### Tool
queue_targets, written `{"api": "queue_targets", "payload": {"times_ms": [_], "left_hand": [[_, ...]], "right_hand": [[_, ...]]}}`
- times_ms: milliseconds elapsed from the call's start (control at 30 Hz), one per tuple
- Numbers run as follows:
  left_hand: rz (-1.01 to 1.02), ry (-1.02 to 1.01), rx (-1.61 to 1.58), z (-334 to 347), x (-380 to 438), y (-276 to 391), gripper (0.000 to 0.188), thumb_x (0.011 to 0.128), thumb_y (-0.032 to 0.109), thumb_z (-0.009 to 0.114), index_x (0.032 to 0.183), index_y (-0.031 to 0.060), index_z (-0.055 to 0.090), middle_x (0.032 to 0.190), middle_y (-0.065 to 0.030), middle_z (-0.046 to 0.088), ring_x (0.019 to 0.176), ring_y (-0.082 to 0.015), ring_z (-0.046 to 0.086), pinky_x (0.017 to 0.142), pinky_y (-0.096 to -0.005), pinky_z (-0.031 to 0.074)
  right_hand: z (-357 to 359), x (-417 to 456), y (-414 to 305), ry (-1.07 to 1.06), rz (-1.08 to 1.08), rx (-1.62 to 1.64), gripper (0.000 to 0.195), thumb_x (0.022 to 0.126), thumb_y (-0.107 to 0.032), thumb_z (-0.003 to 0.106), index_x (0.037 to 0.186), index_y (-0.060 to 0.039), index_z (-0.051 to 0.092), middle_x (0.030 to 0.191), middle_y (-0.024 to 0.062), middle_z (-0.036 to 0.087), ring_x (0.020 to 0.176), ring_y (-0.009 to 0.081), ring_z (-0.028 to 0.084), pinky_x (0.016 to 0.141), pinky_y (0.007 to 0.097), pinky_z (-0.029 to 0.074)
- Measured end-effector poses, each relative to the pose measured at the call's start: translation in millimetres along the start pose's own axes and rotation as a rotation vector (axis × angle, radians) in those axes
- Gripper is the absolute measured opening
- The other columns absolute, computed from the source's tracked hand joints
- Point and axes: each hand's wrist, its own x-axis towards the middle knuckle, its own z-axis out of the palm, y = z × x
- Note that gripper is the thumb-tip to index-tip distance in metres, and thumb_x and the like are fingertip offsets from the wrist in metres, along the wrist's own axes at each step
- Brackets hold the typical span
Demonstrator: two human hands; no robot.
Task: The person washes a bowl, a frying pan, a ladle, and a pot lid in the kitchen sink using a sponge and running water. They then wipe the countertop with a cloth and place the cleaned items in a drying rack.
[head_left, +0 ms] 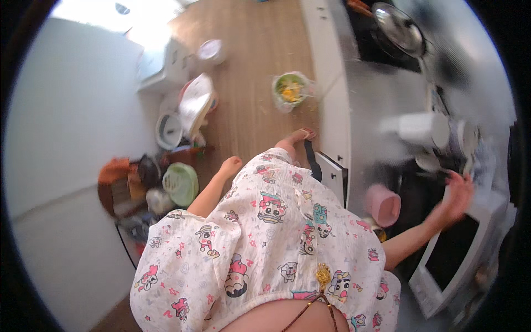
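My right hand [456, 199], blurred, reaches out over the right end of the counter, above the white microwave oven [439, 265] and close to a small pale ladle or cup [428, 162]. Its fingers are spread, and whether they touch anything cannot be told. A pink plastic container [383, 205] stands on the counter left of that hand. Farther along are a white canister [423, 129] and a frying pan with a glass lid [398, 29] on the stove. My left hand [231, 166] hangs by my side above the floor, fingers curled, with no object visible in it.
A green bin with food scraps [290, 91] stands on the wooden floor beside the white cabinets. A cabinet drawer [332, 176] is slightly open near my legs. At left are a green colander [181, 184], a white-rimmed basin [169, 130] and a white lidded bucket [210, 52].
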Motion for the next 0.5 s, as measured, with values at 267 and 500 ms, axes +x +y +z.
{"api": "queue_targets", "payload": {"times_ms": [267,500], "left_hand": [[-0.712,-0.089,0.012,-102.3,-159.1,-215.9,0.023,0.076,0.022,0.059,0.081,0.0024,0.070,0.074,-0.0139,0.069,0.069,-0.0263,0.067,0.069,-0.0363,0.052],[-0.555,0.146,-0.582,-119.0,-122.5,-232.8,0.013,0.081,0.019,0.061,0.086,0.0101,0.068,0.067,-0.0031,0.062,0.056,-0.0138,0.057,0.044,-0.0297,0.041]], "right_hand": [[192.9,-139.2,-75.2,-1.345,0.243,-0.114,0.051,0.088,-0.014,0.059,0.136,-0.0081,0.046,0.111,0.0191,0.061,0.103,0.0314,0.059,0.091,0.0389,0.045],[277.2,-156.1,-134.8,-1.461,0.027,-0.276,0.050,0.089,-0.015,0.057,0.136,-0.0069,0.045,0.115,0.0205,0.060,0.104,0.0332,0.058,0.091,0.0406,0.045]]}}
